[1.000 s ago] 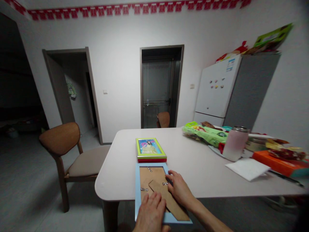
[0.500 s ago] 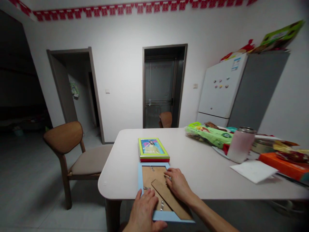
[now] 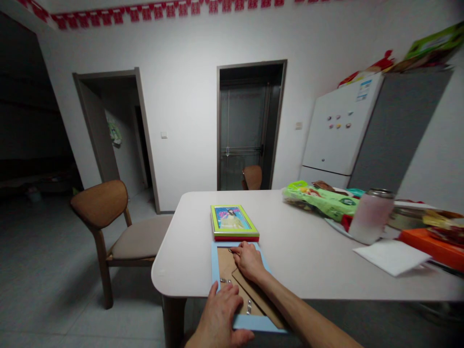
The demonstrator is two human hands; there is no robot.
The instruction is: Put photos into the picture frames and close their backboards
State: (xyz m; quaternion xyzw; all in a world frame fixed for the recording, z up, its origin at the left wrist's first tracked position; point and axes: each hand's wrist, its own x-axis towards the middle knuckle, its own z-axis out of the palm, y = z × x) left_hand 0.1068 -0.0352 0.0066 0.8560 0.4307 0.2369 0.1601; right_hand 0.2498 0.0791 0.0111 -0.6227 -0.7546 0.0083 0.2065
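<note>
A light blue picture frame (image 3: 215, 263) lies face down at the near edge of the white table (image 3: 297, 246), its brown cardboard back and stand facing up. My left hand (image 3: 221, 314) rests flat on the frame's near left part, fingers stretched out. My right hand (image 3: 248, 258) lies on the far end of the backing, fingertips at a small metal clip near the frame's top edge. Just beyond it sits a stack of frames (image 3: 234, 222), the top one green with a picture.
A wooden chair (image 3: 112, 227) stands left of the table. On the right are a green snack bag (image 3: 319, 200), a pink cup (image 3: 369, 217), a white paper (image 3: 391, 256) and an orange box (image 3: 431, 244). A white fridge (image 3: 348, 130) stands behind.
My right hand slid from the frame's right side up to its far top edge. My left hand shifted slightly toward the left. The view moved a little.
</note>
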